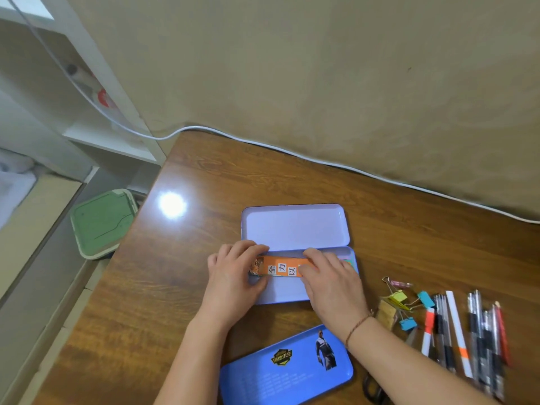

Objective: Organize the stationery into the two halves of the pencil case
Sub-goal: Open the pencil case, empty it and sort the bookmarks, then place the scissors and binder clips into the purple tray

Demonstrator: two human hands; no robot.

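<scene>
An open lilac pencil case (295,229) lies on the wooden desk, its lid half at the back and its base half (287,292) toward me. Across the base half lies an orange strip with black characters (285,268). My left hand (233,276) presses on its left end and my right hand (330,280) covers its right end. To the right on the desk lie coloured binder clips (404,302) and a row of pens and refills (467,331). A blue tin tray with a printed figure (286,366) lies near me.
A white cable (263,146) runs along the back edge of the desk by the wall. Dark scissors (372,388) poke out beside the blue tray. A green-lidded bin (102,223) stands on the floor to the left of the desk.
</scene>
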